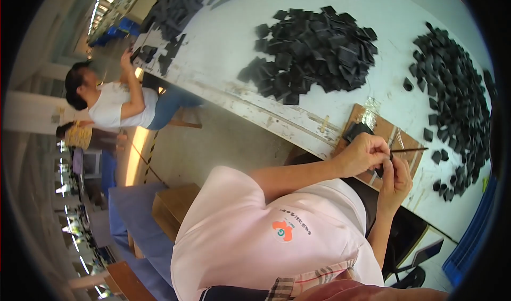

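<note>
My left hand [363,156] and my right hand [395,182] meet above the table's near edge. Their fingertips pinch a small black piece [379,171] between them, mostly hidden by the fingers. A thin dark stick [410,150] juts out rightward beside the fingertips; I cannot tell whether a hand holds it. Beneath the hands lies a brown wooden board [407,137]. On its far left part sit a dark lump [357,131] and a crinkled, shiny clear wrap [370,108].
A large heap of flat black squares [319,50] covers the white table's [229,50] middle. Folded-looking black pieces [452,109] spread along the right. Dark strips [178,5] lie at the far left, near a seated person [120,101]. A cardboard box [173,208] stands at my left.
</note>
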Motion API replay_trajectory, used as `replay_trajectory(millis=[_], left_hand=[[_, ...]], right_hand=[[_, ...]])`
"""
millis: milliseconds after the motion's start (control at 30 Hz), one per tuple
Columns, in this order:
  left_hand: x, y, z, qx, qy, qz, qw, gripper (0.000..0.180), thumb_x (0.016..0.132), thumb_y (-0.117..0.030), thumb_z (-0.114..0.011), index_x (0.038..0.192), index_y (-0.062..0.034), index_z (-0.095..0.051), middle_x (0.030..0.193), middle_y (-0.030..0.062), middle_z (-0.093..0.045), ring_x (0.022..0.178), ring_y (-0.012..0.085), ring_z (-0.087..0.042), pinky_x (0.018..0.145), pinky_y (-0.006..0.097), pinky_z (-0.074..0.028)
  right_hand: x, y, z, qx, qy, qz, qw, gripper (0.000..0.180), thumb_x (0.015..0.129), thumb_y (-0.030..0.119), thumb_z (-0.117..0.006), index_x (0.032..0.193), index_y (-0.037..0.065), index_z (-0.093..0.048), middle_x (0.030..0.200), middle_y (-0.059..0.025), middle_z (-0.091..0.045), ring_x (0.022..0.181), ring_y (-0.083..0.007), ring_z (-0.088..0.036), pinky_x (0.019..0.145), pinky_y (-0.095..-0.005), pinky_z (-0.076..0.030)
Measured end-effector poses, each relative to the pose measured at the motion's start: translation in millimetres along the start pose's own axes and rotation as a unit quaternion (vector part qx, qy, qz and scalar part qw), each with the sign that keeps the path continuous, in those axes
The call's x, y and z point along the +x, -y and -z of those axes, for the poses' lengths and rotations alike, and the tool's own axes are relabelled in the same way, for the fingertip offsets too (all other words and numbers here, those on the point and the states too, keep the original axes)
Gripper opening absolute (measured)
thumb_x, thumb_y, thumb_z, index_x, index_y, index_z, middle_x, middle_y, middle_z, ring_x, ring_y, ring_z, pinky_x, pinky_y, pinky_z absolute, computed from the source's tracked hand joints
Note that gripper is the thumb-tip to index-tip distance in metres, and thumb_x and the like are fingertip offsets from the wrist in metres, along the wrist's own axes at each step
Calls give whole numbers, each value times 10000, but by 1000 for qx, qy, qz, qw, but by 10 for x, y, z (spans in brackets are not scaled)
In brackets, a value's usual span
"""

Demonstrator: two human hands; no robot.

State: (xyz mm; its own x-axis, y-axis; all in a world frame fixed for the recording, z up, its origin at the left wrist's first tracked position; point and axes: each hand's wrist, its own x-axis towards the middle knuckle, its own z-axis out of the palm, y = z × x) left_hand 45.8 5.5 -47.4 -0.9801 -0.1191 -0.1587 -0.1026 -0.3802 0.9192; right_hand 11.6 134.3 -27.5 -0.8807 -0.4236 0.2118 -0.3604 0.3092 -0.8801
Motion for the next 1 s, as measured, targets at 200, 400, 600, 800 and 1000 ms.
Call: replay_trajectory(millis=[200,400,600,800,1000], left_hand=[[-50,50,-49,249,-119,-203,940,40,756,23,-515,739,10,-481,626,120,-541,542,204,-539,491,299,-421],[-18,124,-112,233,-172,-259,921,75,728,57,-499,771,8,-462,620,123,-541,534,220,-548,491,301,-422],[3,35,-56,-64,-131,-49,988,80,711,40,-517,775,3,-486,582,25,-515,441,72,-453,376,243,-355],[29,81,-2,-217,-59,40,974,154,636,41,-556,774,1,-498,593,16,-487,425,34,-378,361,186,-243],[8,48,-67,22,-109,-66,992,140,598,46,-534,737,40,-522,604,56,-535,520,101,-486,448,242,-380]], right_hand=[[40,-50,-75,-99,0,86,991,87,830,42,-530,819,-36,-567,650,-57,-506,541,-114,-461,488,-238,-372],[42,-119,-118,-150,-13,119,981,77,802,14,-546,850,-32,-583,695,-83,-551,560,-148,-495,503,-256,-399],[29,-179,-111,-175,-29,68,982,111,789,13,-552,879,-40,-587,722,-90,-587,590,-133,-538,532,-243,-431],[6,-320,-142,-85,-57,40,994,130,769,3,-559,890,-33,-591,750,-62,-584,623,-118,-543,561,-233,-446],[20,-255,-122,-99,-39,35,994,119,785,33,-572,888,-24,-597,798,-64,-593,701,-136,-554,636,-249,-451]])
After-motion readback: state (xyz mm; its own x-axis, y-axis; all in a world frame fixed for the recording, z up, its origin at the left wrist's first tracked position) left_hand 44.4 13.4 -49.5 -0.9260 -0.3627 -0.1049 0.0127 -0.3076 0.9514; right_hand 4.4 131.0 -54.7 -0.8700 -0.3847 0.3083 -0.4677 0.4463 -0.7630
